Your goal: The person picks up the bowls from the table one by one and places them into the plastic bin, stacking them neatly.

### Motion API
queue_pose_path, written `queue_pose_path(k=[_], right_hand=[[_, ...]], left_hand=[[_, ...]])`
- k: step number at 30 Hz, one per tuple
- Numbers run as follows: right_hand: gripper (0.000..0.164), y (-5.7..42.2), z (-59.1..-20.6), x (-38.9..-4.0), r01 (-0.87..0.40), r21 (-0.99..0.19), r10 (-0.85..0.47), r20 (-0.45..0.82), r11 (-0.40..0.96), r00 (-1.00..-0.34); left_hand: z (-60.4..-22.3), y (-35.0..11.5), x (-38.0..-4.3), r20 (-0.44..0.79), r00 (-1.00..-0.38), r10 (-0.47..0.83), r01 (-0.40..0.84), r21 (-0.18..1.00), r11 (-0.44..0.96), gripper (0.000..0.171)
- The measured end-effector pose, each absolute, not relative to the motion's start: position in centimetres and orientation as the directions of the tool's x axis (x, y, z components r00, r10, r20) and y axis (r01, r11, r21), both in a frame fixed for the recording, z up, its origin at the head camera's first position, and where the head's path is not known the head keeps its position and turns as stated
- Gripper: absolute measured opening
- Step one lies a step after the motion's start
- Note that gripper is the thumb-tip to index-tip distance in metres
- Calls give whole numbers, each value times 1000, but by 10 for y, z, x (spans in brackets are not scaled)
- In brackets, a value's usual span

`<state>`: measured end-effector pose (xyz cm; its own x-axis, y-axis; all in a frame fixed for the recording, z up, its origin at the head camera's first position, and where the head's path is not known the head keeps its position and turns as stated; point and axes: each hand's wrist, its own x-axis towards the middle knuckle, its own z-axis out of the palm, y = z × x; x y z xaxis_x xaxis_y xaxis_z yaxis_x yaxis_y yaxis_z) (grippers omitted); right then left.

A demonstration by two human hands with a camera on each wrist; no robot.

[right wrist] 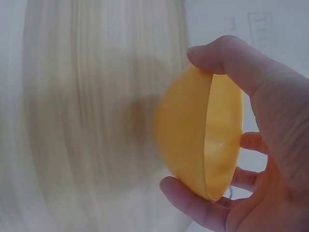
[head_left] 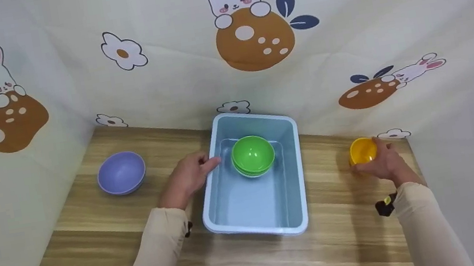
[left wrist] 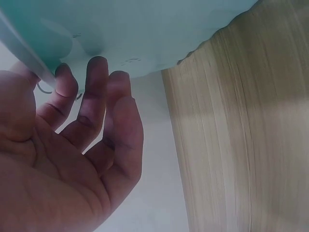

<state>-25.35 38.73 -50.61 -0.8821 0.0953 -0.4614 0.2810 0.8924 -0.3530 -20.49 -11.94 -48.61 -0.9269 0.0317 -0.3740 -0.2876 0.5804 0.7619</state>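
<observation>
A light blue plastic basin [head_left: 249,207] stands mid-table, with a stack of green bowls [head_left: 253,154] inside toward its far end. My left hand [head_left: 187,176] grips the basin's left side, thumb over the rim; the left wrist view shows its bent fingers [left wrist: 96,82] against the outer wall. Over at the right, my right hand [head_left: 384,164] holds a yellow bowl [head_left: 362,151] by its rim. In the right wrist view the thumb [right wrist: 222,55] and a finger span the yellow bowl [right wrist: 186,130] from opposite sides, its base facing the wooden surface.
A purple bowl [head_left: 121,172] sits on the wood-grain table [head_left: 94,251], left of the basin. Pale cloth walls [head_left: 154,89] printed with rabbits and flowers enclose the table at the back and both sides, close behind the basin.
</observation>
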Motion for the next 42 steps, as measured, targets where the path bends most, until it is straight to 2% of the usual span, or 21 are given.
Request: queue_pose_path(k=[5,14,27,42], right_hand=[[131,381,-501,-252,272,-372,82,-453,887,-888],[126,367,-484,-247,180,-363,25,-391,914,-920],[111,341,-446,-241,27,-338,-64,-257,941,-964],[115,317,-404,-230,-49,-379,-109,-138,924,-984]], left_hand=[[-486,-119,-205,-382,-923,37,-292,762,578,39],[-486,-120,-204,-400,-916,32,-319,773,548,38],[-489,-120,-203,-363,-931,48,-275,780,562,39],[-487,-119,-205,-379,-925,40,-292,773,564,37]])
